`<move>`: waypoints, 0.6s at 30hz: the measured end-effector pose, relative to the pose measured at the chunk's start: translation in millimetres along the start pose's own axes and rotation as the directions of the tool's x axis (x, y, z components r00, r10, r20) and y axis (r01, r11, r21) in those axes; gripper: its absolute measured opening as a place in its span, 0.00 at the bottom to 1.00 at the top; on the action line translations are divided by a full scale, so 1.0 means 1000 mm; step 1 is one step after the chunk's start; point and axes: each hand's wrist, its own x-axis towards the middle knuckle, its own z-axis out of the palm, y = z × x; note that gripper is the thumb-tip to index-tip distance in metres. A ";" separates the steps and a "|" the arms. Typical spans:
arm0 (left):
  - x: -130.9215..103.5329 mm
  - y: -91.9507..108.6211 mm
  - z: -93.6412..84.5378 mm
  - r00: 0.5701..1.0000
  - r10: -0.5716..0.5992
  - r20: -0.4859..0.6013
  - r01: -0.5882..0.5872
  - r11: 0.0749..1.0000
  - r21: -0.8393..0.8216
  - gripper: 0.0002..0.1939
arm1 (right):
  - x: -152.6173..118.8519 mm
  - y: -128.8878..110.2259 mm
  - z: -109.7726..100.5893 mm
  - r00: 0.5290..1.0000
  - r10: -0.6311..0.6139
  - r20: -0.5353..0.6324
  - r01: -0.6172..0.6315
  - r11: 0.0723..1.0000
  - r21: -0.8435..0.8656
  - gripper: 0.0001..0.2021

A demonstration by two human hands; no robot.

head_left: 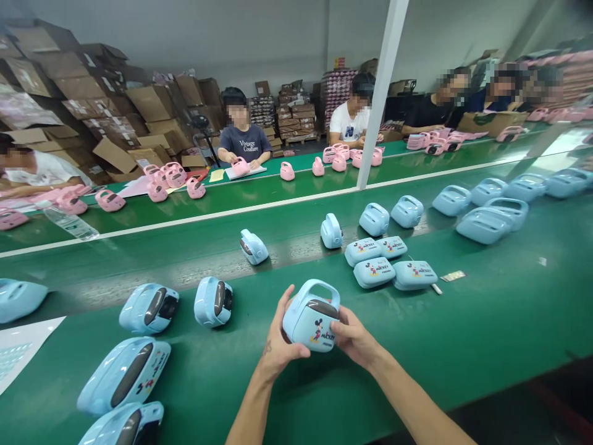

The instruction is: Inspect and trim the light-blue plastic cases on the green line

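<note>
Between my two hands, above the green table, is a light-blue plastic case with a carrying handle (303, 327); a Mickey picture and lettering show on its front. My left hand (280, 337) wraps its left side, thumb along the lower front edge. The right side is gripped by my right hand (354, 337), thumb on the printed front. Left of my hands stand similar blue cases (210, 303) with dark windows, some open at the end. Beyond the held case lie several printed blue panels (374, 272), grouped together.
A conveyor belt (296, 253) carries more blue cases (374, 219). A white post (377, 99) rises behind it. Across the belt, people sit handling pink cases (287, 171). A printed sheet (23, 349) and a plastic bottle (71, 222) lie at left; cardboard boxes (152, 102) are stacked behind.
</note>
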 end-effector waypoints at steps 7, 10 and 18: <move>0.025 -0.020 0.025 0.844 0.237 -0.481 -0.046 0.926 0.375 0.43 | 0.036 0.012 0.003 0.870 -0.334 -0.362 0.214 0.918 -0.334 0.22; 0.038 -0.028 0.030 0.791 0.317 -0.523 -0.013 0.864 0.504 0.41 | 0.057 0.017 0.010 0.819 -0.416 -0.396 0.261 0.884 -0.388 0.13; 0.047 -0.026 0.021 0.893 0.305 -0.331 -0.102 0.853 0.512 0.26 | 0.077 0.031 0.014 0.704 -0.507 -0.497 0.283 0.842 -0.459 0.08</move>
